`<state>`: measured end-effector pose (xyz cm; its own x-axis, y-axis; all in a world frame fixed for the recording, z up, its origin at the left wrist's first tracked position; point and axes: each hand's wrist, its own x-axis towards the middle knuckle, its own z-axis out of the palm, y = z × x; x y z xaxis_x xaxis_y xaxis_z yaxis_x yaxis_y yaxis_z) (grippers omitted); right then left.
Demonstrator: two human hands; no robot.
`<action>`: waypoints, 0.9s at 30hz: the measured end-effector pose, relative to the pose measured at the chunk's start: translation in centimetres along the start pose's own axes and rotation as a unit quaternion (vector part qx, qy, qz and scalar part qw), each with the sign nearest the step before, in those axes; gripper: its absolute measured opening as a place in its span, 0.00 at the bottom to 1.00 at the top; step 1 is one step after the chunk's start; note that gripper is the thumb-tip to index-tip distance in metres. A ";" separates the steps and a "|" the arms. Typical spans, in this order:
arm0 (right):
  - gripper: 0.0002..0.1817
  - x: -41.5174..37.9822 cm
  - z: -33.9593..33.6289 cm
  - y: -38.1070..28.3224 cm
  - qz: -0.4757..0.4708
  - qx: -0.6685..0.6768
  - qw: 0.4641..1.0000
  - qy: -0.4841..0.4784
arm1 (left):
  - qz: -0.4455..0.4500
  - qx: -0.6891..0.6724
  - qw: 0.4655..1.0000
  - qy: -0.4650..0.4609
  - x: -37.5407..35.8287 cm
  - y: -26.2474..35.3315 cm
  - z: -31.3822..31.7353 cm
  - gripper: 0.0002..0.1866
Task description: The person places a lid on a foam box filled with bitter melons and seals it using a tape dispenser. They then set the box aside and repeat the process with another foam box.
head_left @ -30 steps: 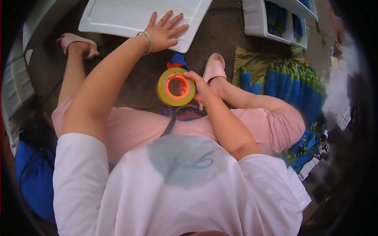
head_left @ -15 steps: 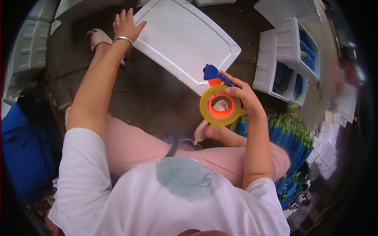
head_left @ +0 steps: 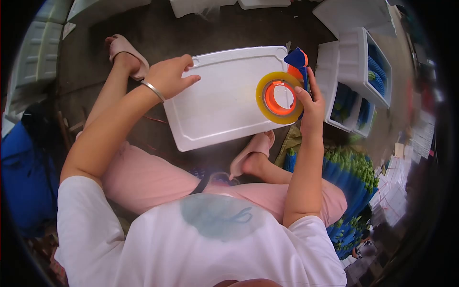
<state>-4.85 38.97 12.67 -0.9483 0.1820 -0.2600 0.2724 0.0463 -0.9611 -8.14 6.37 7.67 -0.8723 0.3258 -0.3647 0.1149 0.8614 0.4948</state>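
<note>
A white foam box (head_left: 224, 103) with a rimmed lid lies on the floor between my feet, its long side running across in front of me. My left hand (head_left: 167, 79), a bangle at its wrist, is at the box's left end, thumb and forefinger apart; the other fingers are partly hidden. In my right hand (head_left: 311, 103) is a tape dispenser (head_left: 297, 58) with a blue and orange head. Its big roll of yellowish tape (head_left: 265, 107) sits on an orange hub, above the right end of the box.
White foam boxes (head_left: 351, 62) holding blue-netted produce stand at the right. A bundle of green vegetables in blue netting (head_left: 349, 177) lies by my right knee. More white boxes (head_left: 203, 5) are at the far side, and a blue item (head_left: 28, 177) is at the left.
The box has turned and come nearer, now lying more squarely across. My left hand has moved back toward me and to the right. My right hand has moved right and farther away with the dispenser.
</note>
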 end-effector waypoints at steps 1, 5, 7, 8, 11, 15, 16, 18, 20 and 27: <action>0.35 -0.8 -0.3 0.0 -0.001 -0.002 1.000 0.001 | 0.144 0.057 0.975 0.157 2.5 -1.0 0.9 0.28; 0.35 -4.6 -1.9 -0.6 -0.013 0.001 0.999 0.038 | -0.045 0.004 0.998 -0.034 7.3 0.5 4.8 0.30; 0.35 -6.5 -2.7 -1.6 -0.030 -0.004 0.998 0.046 | -0.054 0.026 0.998 -0.002 5.6 2.1 5.2 0.30; 0.35 -7.6 -3.0 -2.0 -0.049 -0.007 0.998 0.048 | -0.066 0.049 0.996 0.026 4.2 3.3 5.3 0.31; 0.37 -11.4 -3.3 -3.2 -0.089 -0.013 0.995 0.042 | -0.003 0.113 0.990 0.081 -1.7 7.6 5.4 0.28; 0.39 -16.7 -2.5 -3.6 -0.124 -0.018 0.992 -0.017 | 0.155 0.073 0.984 0.053 -10.3 11.7 6.1 0.22; 0.40 -17.8 -2.3 -3.2 -0.147 -0.076 0.986 -0.022 | 0.230 0.031 0.973 0.008 -11.5 11.9 6.2 0.20; 0.42 -19.9 -1.5 -2.4 -0.174 -0.168 0.970 -0.018 | 0.236 -0.025 0.971 0.016 -11.2 10.7 7.5 0.20; 0.43 -21.1 -0.8 -2.1 -0.168 -0.242 0.956 -0.012 | 0.252 -0.086 0.964 0.024 -10.0 10.4 7.8 0.20; 0.45 -20.4 1.8 -2.3 -0.146 -0.299 0.943 -0.014 | 0.282 -0.098 0.942 -0.153 -8.1 8.6 5.7 0.22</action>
<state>13.62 33.38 19.99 -0.9987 0.0504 -0.0032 0.0346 0.6367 -0.7704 2.61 13.37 10.34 -0.5173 0.8331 -0.1958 0.4022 0.4386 0.8037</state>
